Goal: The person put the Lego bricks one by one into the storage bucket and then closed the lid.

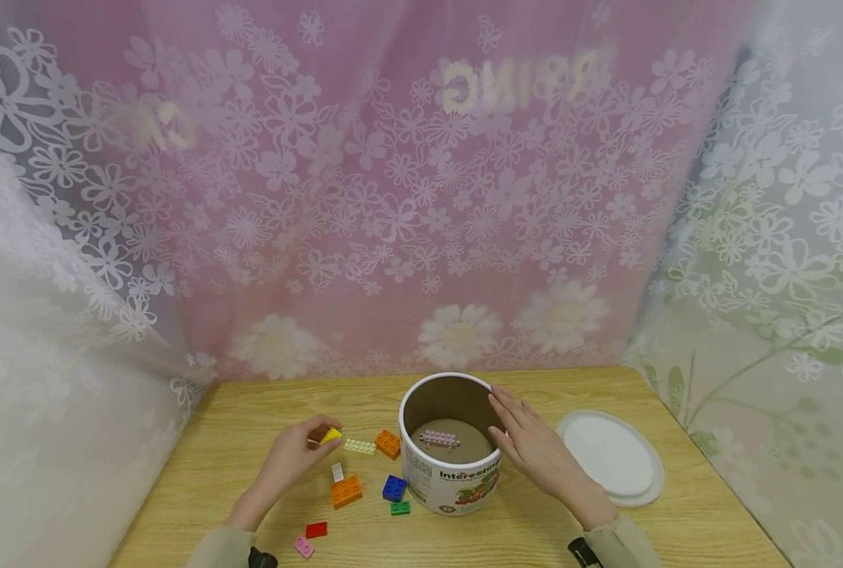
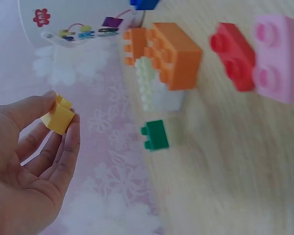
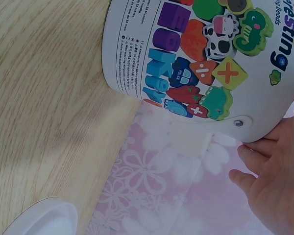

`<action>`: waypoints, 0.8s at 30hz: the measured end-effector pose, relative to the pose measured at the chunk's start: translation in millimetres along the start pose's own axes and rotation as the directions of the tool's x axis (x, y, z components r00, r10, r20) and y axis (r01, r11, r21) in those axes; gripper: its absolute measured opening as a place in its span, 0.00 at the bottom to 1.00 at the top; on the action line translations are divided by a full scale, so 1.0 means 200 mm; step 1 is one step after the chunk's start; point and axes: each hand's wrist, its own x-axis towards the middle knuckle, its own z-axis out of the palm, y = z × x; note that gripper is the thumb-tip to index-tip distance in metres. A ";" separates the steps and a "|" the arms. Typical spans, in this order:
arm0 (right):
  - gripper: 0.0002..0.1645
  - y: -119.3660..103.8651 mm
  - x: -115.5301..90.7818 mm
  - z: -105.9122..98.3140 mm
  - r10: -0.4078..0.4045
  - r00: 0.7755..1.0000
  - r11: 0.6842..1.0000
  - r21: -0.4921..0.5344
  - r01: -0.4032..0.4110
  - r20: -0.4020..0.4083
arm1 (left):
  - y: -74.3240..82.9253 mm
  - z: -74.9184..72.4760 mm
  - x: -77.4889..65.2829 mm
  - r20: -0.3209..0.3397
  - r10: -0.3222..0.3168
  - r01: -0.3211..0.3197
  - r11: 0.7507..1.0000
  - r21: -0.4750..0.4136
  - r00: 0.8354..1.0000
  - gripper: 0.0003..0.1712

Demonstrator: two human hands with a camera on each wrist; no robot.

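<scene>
My left hand (image 1: 296,454) pinches a yellow brick (image 2: 59,117) between thumb and fingertips, raised left of a white bucket (image 1: 421,473). Inside that bucket, a pink studded piece (image 1: 439,439) lies on the bottom. The fingers of my right hand (image 1: 535,450) lie nearly straight against the bucket's right rim. Nearest the left hand are a pale yellow brick (image 1: 360,446), a small white brick (image 1: 337,472) and two orange bricks (image 1: 388,443). The left wrist view also shows a green brick (image 2: 155,135) near the pale yellow one.
A blue brick (image 1: 394,487) and a green brick (image 1: 400,509) lie by the bucket's front left. Closer to me are a red brick (image 1: 316,530) and a pink brick (image 1: 304,547). A white lid (image 1: 609,454) lies at the right of the wooden table (image 1: 535,536); flowered curtains surround it.
</scene>
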 end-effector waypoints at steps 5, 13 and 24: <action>0.35 0.00 0.00 0.01 -0.010 1.000 1.000 -0.007 0.010 -0.012 | 0.06 0.01 0.04 -0.007 0.052 -0.052 0.998 -0.016 0.999 0.10; 0.34 0.01 0.00 0.02 -0.013 1.000 1.000 -0.002 0.012 -0.016 | 0.18 0.03 0.10 -0.029 0.088 -0.089 0.996 -0.027 0.996 0.10; 0.34 0.00 0.00 0.02 -0.019 0.999 1.000 -0.005 0.019 -0.037 | 0.36 0.06 0.21 -0.042 0.162 -0.166 0.982 -0.090 0.986 0.10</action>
